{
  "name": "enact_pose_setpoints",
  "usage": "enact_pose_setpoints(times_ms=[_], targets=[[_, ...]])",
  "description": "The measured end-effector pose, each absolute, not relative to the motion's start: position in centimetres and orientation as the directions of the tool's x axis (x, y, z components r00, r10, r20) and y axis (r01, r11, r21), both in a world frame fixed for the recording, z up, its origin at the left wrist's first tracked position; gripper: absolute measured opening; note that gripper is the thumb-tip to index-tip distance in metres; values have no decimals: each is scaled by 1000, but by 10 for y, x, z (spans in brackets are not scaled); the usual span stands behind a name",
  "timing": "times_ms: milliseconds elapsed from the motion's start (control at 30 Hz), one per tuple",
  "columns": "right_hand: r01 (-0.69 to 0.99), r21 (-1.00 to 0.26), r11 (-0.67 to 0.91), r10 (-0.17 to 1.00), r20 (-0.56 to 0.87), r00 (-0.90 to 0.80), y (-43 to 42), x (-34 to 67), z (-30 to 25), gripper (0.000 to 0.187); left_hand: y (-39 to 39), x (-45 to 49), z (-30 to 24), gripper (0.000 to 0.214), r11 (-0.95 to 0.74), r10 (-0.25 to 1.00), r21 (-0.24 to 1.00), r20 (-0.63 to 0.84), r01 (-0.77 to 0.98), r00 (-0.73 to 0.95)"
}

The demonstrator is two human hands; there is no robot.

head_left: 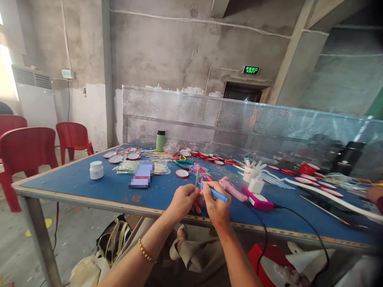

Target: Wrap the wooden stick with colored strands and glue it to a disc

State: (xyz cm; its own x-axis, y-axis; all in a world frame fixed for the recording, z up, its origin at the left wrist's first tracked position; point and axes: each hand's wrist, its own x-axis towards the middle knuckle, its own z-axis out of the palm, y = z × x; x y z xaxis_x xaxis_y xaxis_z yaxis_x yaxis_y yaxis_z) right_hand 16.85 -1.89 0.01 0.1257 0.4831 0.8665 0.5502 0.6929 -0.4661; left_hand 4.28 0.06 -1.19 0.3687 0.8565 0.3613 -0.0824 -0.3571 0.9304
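My left hand [183, 201] is closed in a pinch on a thin stick [196, 180] that stands upright with a small coloured piece at its top. My right hand [217, 205] is closed round a blue pen-like tool [216, 194], its tip meeting the stick near my left fingers. Both hands rest at the near edge of the blue table [74, 181]. A pink tool [231, 188] lies just right of my hands, beside a magenta device [257, 200] with a black cable.
Round red-rimmed badges [119, 156] lie across the far table, with a green bottle [160, 141], a white jar [96, 170], scissors [181, 160] and a white cup [249, 172]. A perforated metal screen [239, 123] backs the table. Red chairs [26, 151] stand at left.
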Motion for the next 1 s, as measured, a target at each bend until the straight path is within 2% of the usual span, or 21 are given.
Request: enact_pose_setpoints(times_ms=[533,667,1000], targets=[[579,-431,693,473,877,87,-17,169,-1,21,-1,43,-10,32,-347,858,935,351,-81,375],[567,-450,690,459,878,139,-19,168,0,21,-2,42,-9,37,-340,859,936,349,-92,374],[576,-430,695,471,878,87,-19,169,0,20,-1,44,-10,38,-325,867,941,335,-92,369]])
